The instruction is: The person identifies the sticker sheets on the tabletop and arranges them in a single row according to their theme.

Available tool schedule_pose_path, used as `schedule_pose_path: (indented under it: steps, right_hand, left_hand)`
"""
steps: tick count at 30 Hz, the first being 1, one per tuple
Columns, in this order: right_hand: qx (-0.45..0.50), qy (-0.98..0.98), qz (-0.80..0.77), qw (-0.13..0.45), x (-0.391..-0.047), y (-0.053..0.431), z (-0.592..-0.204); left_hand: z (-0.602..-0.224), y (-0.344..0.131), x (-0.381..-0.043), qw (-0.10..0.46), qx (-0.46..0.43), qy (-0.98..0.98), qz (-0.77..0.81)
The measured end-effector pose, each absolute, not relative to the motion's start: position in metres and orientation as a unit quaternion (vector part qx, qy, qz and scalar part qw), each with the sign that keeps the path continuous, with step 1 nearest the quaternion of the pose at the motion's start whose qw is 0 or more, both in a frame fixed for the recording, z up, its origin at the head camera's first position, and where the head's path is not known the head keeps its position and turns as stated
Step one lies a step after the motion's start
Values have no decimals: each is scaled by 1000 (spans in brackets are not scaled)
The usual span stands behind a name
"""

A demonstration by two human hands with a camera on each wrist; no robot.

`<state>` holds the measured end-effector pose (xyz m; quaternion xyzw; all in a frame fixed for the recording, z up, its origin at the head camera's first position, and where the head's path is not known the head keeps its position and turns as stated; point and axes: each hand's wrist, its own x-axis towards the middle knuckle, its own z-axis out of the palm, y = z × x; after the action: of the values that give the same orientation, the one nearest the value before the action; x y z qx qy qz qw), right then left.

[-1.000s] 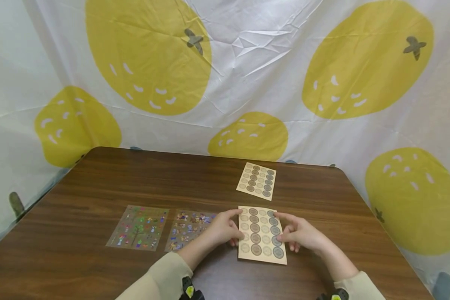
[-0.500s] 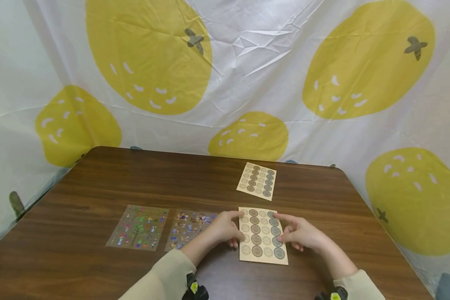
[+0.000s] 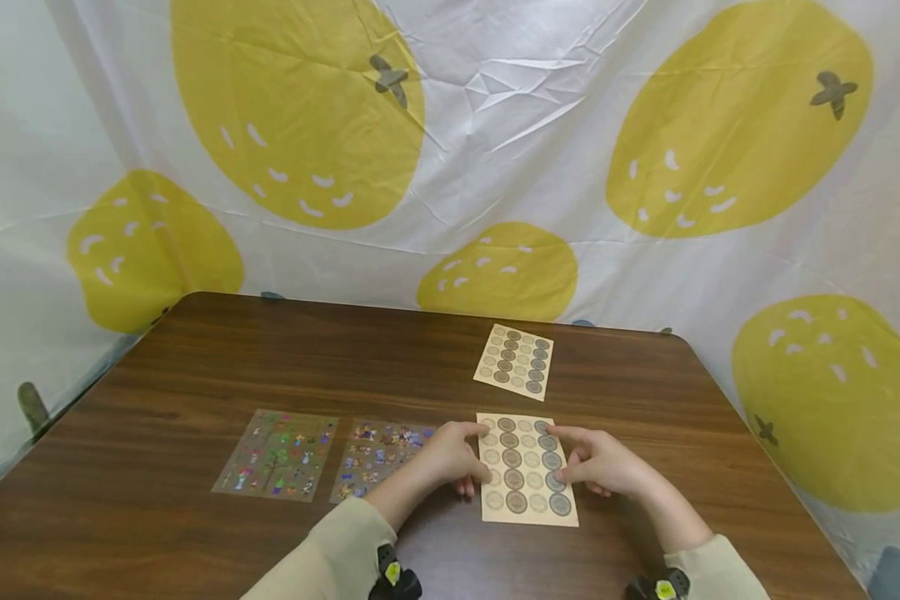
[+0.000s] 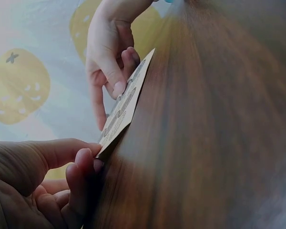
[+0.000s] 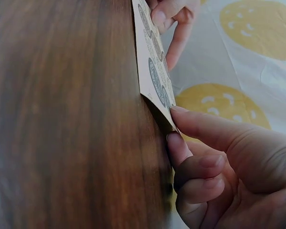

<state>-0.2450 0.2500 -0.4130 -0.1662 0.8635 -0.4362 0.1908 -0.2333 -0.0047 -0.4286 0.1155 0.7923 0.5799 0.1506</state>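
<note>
A cream sticker sheet (image 3: 524,471) printed with rows of round grey and pale seals lies between my two hands. My left hand (image 3: 450,454) pinches its left edge, thumb on top and a finger beneath, as the left wrist view shows. On the opposite edge my right hand (image 3: 603,462) pinches the sheet likewise, its thumb (image 5: 200,125) above and a fingertip under the paper. Near this edge the sheet bends slightly up from the table in the right wrist view. Both index fingers reach along the sides toward the far corners.
A second cream sheet with similar round seals (image 3: 514,362) lies farther back, turned a little. To the left are two clear sheets of small colourful stickers, one with a tree (image 3: 276,457) and one partly behind my left arm (image 3: 375,457). The brown wooden table (image 3: 195,358) meets a lemon-printed curtain (image 3: 495,167).
The near edge of the held sheet has shifted very slightly to the right. Both hands keep their hold in almost the same place, and the other sheets have not moved.
</note>
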Motion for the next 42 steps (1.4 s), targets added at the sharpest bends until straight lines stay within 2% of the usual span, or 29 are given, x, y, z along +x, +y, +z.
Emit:
schedule_pose_path:
  steps: [9,17,42]
  right_hand:
    - [-169,870,-423,192,-244,250,-412]
    - [-151,894,-383,177,-243,250,-413]
    - [-164,898,-374,164,-241,251,-412]
  left_hand:
    - [-428,-3,-232,143,108,807,563]
    - [-428,-2,-232,111,114,849,505]
    - [-432,-3,-233,110,125,835,525]
